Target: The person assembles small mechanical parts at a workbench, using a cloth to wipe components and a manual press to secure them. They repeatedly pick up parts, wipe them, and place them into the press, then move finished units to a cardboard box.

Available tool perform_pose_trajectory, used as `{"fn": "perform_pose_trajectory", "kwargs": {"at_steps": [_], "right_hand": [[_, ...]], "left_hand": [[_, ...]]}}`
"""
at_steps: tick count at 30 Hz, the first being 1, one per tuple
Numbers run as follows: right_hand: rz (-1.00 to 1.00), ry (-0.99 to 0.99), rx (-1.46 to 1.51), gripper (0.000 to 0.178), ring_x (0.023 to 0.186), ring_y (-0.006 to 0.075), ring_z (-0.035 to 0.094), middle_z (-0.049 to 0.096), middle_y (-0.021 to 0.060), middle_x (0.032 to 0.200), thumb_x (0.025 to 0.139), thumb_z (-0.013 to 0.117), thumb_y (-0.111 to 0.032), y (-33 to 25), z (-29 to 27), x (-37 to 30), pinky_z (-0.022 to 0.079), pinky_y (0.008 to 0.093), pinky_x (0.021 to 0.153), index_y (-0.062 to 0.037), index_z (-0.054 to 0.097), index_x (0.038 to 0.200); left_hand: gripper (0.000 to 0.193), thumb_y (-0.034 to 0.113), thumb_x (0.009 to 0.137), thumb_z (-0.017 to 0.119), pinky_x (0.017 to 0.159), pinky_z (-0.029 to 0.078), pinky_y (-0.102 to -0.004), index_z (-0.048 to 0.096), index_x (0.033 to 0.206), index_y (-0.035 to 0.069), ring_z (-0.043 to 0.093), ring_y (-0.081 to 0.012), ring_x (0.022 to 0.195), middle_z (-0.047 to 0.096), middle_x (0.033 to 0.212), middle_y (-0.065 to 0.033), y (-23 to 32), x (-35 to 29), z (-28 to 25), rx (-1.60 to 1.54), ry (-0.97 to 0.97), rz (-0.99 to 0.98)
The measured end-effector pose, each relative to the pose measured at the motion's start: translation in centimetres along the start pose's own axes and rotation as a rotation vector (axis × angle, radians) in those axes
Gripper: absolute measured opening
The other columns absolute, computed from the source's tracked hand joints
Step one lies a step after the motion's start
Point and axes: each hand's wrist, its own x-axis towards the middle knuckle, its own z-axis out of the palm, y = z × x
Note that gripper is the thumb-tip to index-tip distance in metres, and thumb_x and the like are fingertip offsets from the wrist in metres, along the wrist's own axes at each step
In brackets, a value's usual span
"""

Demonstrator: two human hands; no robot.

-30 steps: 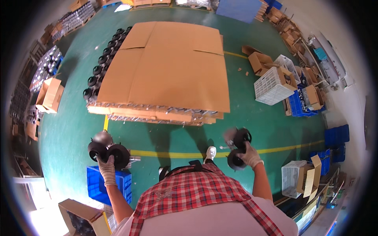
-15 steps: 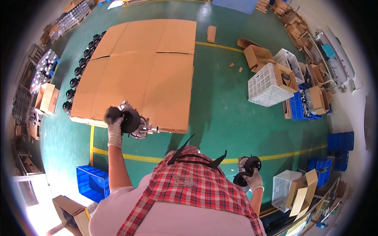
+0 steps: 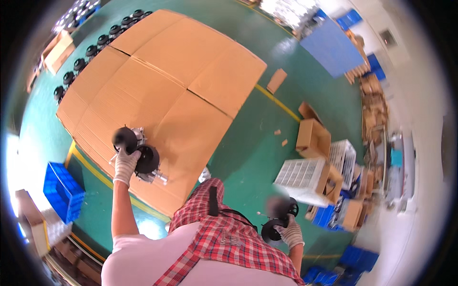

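Note:
My left hand (image 3: 125, 166), in a white knitted glove, is closed on a metal part with two black round caps (image 3: 147, 160). That part is over the near left area of a cardboard-covered stack (image 3: 157, 88); whether it touches the cardboard I cannot tell. At my right side, my right hand (image 3: 291, 233), gloved alike, grips a second metal part with two black round caps (image 3: 271, 230), held above the floor. Its upper end is smeared. Along the stack's far left edge, a row of similar black-capped parts (image 3: 91, 50) shows from beside the cardboard.
White plastic crates (image 3: 298, 177) and an open carton (image 3: 312, 138) stand to the right on the green floor (image 3: 243, 143). A blue crate (image 3: 62, 190) sits at the left. Cardboard scraps (image 3: 276, 80) lie beyond the stack's right edge. A blue board (image 3: 332, 47) is at the far right.
The view has turned, so the stack now lies slanted. My left hand has carried its part farther in over the cardboard. My right hand still holds its part at my side.

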Motion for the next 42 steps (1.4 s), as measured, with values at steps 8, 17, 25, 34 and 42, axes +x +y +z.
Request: {"fn": "perform_pose_trajectory", "kwargs": {"at_steps": [8,17,25,34,42], "right_hand": [[-0.581,-0.016,-0.289,0.079,0.121,0.0385,0.057,0.058,0.0219,0.132,0.08,0.077,-0.037,-17.7,-14.7,26.9,0.046,0.0457,0.102,-0.0052,0.04,0.142],[-0.976,-0.066,-0.368,0.079,0.127,0.0367,0.055,0.055,0.0236,0.138,0.085,0.074,-0.036,-53.8,-22.2,50.4,0.044,0.0441,0.106,-0.0042,0.037,0.147],[-1.007,-0.224,-0.56,0.072,0.134,0.0322,0.05,0.048,0.0241,0.146,0.093,0.062,-0.05,-76.2,-23.4,60.5,0.038,0.044,0.111,-0.0035,0.036,0.142],[-0.88,-0.266,0.07,0.092,0.127,0.0449,0.053,0.05,0.0325,0.14,0.094,0.062,-0.036,-65.6,-25.4,66.2,0.04,0.0448,0.11,-0.009,0.001,0.158],[-0.625,-0.117,0.635,0.071,0.127,0.0405,0.054,0.053,0.0314,0.137,0.093,0.06,-0.035,-56.2,-23.4,71.5,0.042,0.0415,0.108,0.0046,0.034,0.145]], "left_hand": [[0.073,0.018,0.077,0.074,0.096,0.05,-0.0386,0.044,0.141,-0.001,0.065,-0.0383,0.112,0.066,0.117,-0.0281,1.6,-0.6,2.4,-0.019,0.112,-0.184],[0.072,0.004,0.076,0.07,0.096,0.049,-0.0329,0.042,0.142,-0.002,0.062,-0.0265,0.11,0.063,0.123,-0.0216,6.0,1.0,3.9,-0.234,0.246,-0.268],[0.071,0.002,0.081,0.072,0.091,0.051,-0.0301,0.041,0.144,-0.004,0.062,-0.0177,0.101,0.066,0.115,-0.0106,16.2,7.3,8.5,-0.452,0.472,-0.236],[0.075,0.013,0.083,0.074,0.101,0.047,-0.0316,0.038,0.146,-0.005,0.063,-0.0247,0.118,0.065,0.127,-0.0177,29.9,30.3,15.7,-0.403,0.237,-0.091],[0.075,0.029,0.083,0.07,0.097,0.05,-0.0411,0.041,0.146,0.001,0.064,-0.0416,0.112,0.067,0.116,-0.0287,41.3,43.2,21.0,0.114,-0.018,0.019]]}}
